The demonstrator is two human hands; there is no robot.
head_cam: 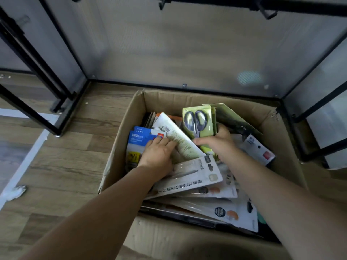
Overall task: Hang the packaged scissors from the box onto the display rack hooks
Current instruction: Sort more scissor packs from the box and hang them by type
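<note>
The green pack of scissors [199,126] stood upright in the cardboard box [120,132], which was full of packs, while the rack hooks [267,13] in view hung bare, so I judged nearly all the hanging was left. Your right hand [217,141] had its grip curled round that pack; your left hand [159,151] pressed flat, fingers straight, on a white pack [178,139] beside it.

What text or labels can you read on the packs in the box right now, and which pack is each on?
"優雅な台所の生活の上", as best it reads: large print along the white pack below the left hand.
Blue-and-white packs: white characters, too blurred to read.
Tilted white card: barcode and fine print, too small.
Green scissors pack gripped by the right hand: no readable text.
</note>
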